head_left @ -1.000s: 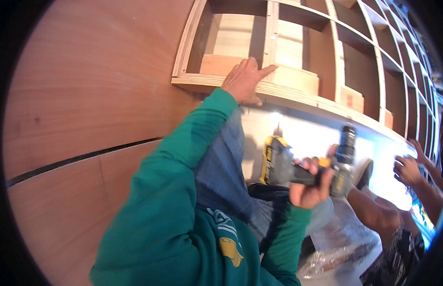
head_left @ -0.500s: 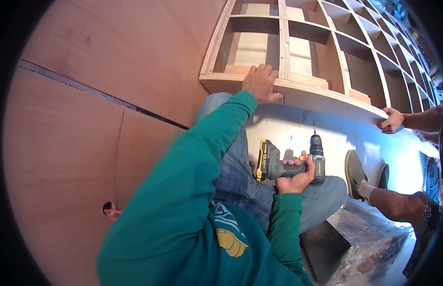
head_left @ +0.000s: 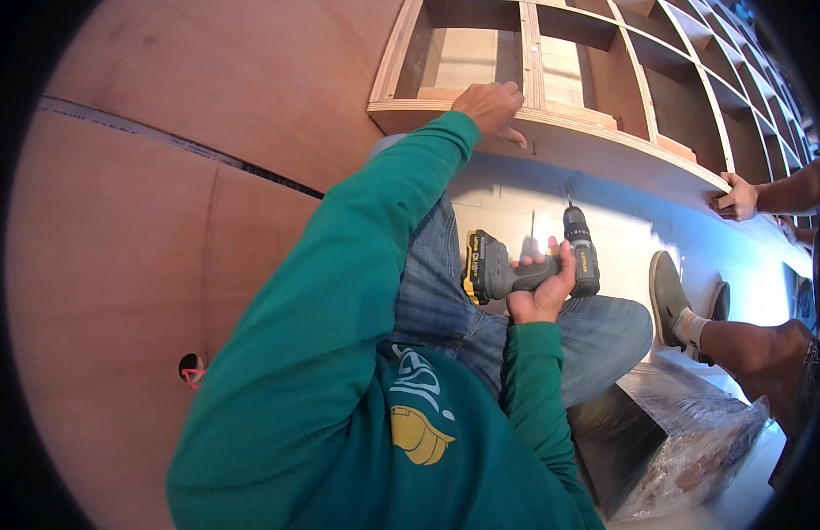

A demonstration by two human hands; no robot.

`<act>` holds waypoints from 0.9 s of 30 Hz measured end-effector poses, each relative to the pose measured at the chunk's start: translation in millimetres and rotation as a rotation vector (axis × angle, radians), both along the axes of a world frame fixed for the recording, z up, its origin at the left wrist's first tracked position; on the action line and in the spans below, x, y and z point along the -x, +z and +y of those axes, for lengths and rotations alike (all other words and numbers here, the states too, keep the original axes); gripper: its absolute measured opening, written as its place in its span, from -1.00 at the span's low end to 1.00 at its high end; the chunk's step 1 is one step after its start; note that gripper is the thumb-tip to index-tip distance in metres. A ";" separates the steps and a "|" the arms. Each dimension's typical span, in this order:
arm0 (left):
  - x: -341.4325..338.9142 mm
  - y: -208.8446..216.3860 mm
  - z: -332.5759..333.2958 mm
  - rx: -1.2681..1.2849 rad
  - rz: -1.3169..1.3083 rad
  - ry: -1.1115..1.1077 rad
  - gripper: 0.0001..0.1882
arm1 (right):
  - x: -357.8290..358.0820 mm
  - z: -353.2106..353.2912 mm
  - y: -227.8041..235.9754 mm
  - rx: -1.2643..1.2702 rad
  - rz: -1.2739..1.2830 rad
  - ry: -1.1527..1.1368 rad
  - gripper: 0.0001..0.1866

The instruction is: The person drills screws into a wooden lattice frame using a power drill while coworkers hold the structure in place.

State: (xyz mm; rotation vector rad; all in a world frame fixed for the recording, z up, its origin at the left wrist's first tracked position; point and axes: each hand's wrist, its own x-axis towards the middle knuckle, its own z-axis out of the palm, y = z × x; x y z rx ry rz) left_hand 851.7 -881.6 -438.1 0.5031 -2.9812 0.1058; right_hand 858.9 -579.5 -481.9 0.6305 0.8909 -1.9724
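Note:
My right hand (head_left: 542, 287) is wrapped round the grip of a grey and black cordless drill (head_left: 584, 263) with a yellow-edged battery. The drill is held just above my jeans-covered knee, its bit pointing away toward the wooden frame. My left hand (head_left: 492, 110) is hooked over the near edge of a plywood grid shelf frame (head_left: 622, 144), fingers curled on top and thumb below. Close to that thumb, a small dark screw or nail (head_left: 533, 150) stands out from the frame's side face.
Another person's hand (head_left: 737, 196) grips the same frame at the right. That person's shoe (head_left: 668, 296) rests on the pale floor. A plastic-wrapped package (head_left: 683, 442) lies at the lower right. Large plywood panels (head_left: 127, 256) fill the left, with a dark seam and a round hole.
The drill and my right hand have shifted slightly up in view, the drill tilting a little left. My left hand's fingers have curled more at the frame edge.

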 end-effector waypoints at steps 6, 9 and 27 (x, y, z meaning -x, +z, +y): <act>1.9 -6.0 -4.8 0.035 -0.002 -0.004 -0.23 | -6.8 -19.9 -7.2 -0.128 0.042 0.070 -0.63; 4.3 -7.0 -4.8 0.081 0.015 -0.016 -0.20 | -8.4 -24.2 -5.4 -0.146 -0.047 -0.001 -0.56; 13.3 -21.7 -4.0 0.128 0.135 -0.069 -0.12 | -12.8 -23.2 -15.7 0.082 -0.117 -0.057 -0.32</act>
